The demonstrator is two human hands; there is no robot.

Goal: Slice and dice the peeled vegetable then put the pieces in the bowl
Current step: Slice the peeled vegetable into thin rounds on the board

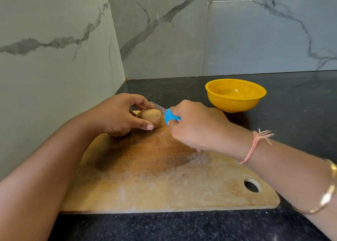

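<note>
Wooden board (164, 186) lies on a dark speckled surface (291, 113), and both hands work at its far left corner. The left hand (118, 113) curls over a brown potato (152, 117), thumb on the near side and fingers on the far side, pinching it against the board. The right hand (193, 126), just right of the potato, wraps its fingers round the blue handle of a knife (168, 116). The blade points left, lies at the potato's far top edge and passes under the left fingertips. A brown lump (119, 133) shows under the heel of the left hand; I cannot tell what it is. A yellow bowl (235, 104) stands on the surface beyond the right hand, just off the board. The right wrist wears a pink thread (253, 146), and a gold bangle (326, 199) sits further up the forearm.
</note>
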